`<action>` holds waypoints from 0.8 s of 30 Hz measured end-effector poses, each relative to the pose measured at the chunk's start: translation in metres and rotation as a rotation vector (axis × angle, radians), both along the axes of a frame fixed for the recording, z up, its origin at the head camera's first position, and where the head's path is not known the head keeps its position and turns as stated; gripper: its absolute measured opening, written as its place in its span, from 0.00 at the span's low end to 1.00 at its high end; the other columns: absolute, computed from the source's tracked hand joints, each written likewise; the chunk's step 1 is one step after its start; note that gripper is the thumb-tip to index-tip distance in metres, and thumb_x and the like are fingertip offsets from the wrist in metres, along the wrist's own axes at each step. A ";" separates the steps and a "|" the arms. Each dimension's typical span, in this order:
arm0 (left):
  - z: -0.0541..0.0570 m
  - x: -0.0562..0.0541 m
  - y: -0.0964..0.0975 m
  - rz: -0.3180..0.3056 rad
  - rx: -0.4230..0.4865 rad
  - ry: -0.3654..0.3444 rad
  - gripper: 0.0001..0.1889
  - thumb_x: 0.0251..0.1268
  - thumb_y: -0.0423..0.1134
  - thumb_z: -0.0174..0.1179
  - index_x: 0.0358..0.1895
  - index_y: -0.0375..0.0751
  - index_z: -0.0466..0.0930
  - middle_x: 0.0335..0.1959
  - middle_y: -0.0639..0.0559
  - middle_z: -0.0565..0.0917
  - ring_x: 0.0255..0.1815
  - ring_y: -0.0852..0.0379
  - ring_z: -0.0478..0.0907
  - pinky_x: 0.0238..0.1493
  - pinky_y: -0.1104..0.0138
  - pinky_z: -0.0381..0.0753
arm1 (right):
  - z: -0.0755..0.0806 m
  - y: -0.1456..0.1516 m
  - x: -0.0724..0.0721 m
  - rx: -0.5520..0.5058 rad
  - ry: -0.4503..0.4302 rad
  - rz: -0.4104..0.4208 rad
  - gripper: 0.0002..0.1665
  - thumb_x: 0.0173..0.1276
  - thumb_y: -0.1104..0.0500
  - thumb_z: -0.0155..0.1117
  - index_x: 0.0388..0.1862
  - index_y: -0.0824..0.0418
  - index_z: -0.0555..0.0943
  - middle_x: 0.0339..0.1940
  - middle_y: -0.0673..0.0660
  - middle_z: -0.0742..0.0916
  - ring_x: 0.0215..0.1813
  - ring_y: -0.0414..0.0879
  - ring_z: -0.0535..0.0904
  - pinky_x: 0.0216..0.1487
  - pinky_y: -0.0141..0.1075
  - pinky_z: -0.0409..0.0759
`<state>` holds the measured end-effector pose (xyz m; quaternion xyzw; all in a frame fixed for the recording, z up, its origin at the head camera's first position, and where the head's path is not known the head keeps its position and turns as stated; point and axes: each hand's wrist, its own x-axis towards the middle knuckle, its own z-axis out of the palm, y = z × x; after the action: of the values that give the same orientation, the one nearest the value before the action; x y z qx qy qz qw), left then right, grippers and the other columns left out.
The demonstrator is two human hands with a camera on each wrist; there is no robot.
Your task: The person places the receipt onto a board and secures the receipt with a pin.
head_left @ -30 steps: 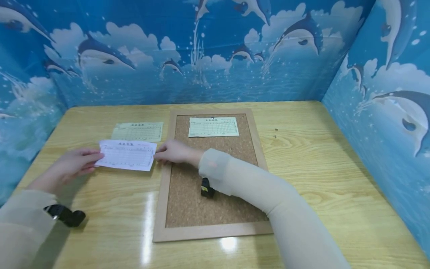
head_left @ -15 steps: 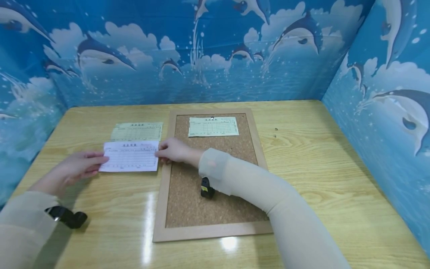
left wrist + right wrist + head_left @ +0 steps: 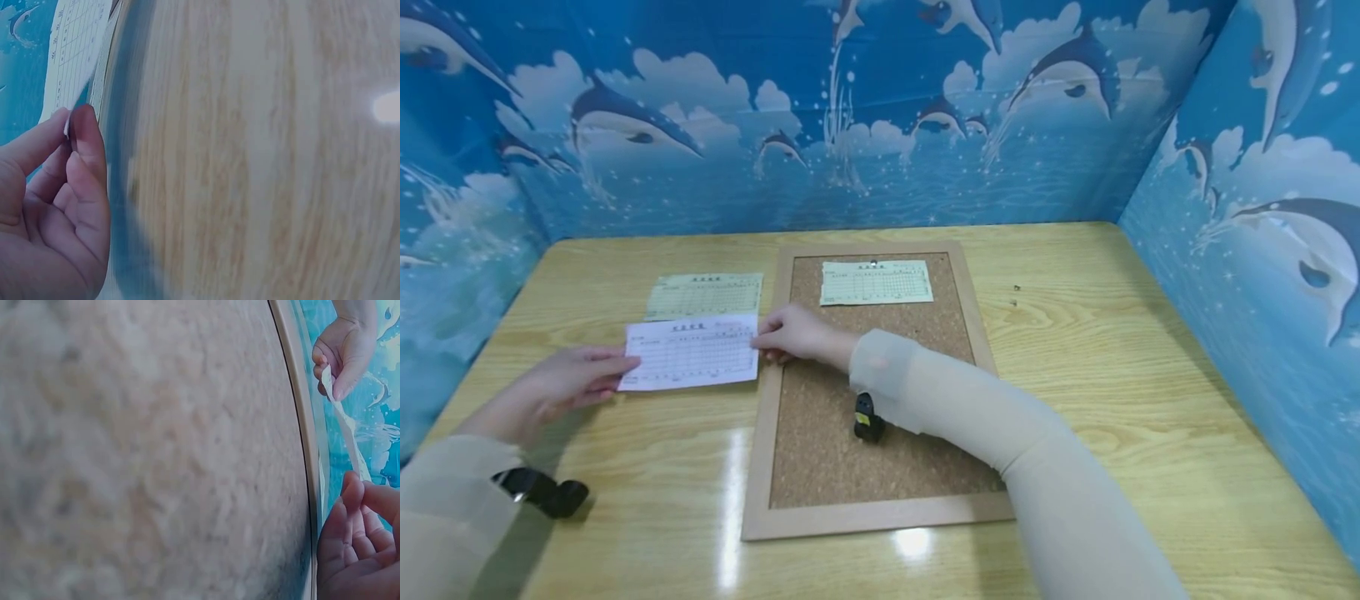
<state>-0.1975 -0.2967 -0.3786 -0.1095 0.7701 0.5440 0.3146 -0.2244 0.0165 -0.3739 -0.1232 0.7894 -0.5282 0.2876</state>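
Both hands hold a white printed form (image 3: 692, 354) by its two short ends, raised over the table left of the corkboard. My left hand (image 3: 572, 379) pinches its left end between thumb and fingers; the left wrist view shows the paper's edge caught at the fingertips of that hand (image 3: 62, 194). My right hand (image 3: 797, 333) pinches the right end, above the board's left frame. In the right wrist view the form (image 3: 347, 428) appears nearly edge-on between the two hands. A pale green form (image 3: 707, 293) lies behind the white one, its lower edge overlapped in the head view.
A wood-framed corkboard (image 3: 835, 458) lies on the table (image 3: 1112, 350). Near its top a second green form (image 3: 876, 283) hangs from a small metal pin (image 3: 873, 262). Two tiny pins (image 3: 1016, 288) lie right of the board. Dolphin-print cloth (image 3: 880, 150) surrounds the table's back and sides.
The white form has shifted slightly right and toward the person, with its tilt changing as both hands keep hold. The board and green forms stay put.
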 end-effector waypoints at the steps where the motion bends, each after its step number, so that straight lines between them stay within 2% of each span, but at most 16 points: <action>1: 0.001 0.001 0.000 -0.003 0.003 -0.001 0.04 0.66 0.43 0.58 0.32 0.58 0.78 0.29 0.61 0.83 0.31 0.65 0.80 0.35 0.69 0.80 | 0.000 0.001 0.000 0.001 0.001 -0.004 0.09 0.66 0.62 0.62 0.29 0.66 0.82 0.18 0.52 0.81 0.21 0.39 0.76 0.27 0.28 0.78; 12: 0.006 0.004 0.006 -0.016 0.052 -0.011 0.04 0.64 0.38 0.60 0.32 0.54 0.79 0.30 0.57 0.82 0.32 0.63 0.80 0.36 0.70 0.80 | -0.004 0.010 -0.003 -0.007 -0.021 -0.071 0.09 0.64 0.62 0.64 0.37 0.68 0.84 0.21 0.54 0.84 0.24 0.39 0.79 0.28 0.29 0.79; 24: 0.008 0.005 0.012 -0.020 0.094 -0.035 0.04 0.67 0.41 0.56 0.33 0.54 0.79 0.31 0.56 0.83 0.32 0.61 0.80 0.38 0.68 0.80 | -0.003 0.020 -0.001 0.006 0.007 -0.064 0.08 0.64 0.62 0.64 0.35 0.68 0.84 0.21 0.54 0.84 0.24 0.39 0.79 0.28 0.29 0.79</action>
<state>-0.1923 -0.2850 -0.3709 -0.0966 0.7392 0.5744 0.3380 -0.2250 0.0361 -0.3772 -0.0987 0.7955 -0.5343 0.2683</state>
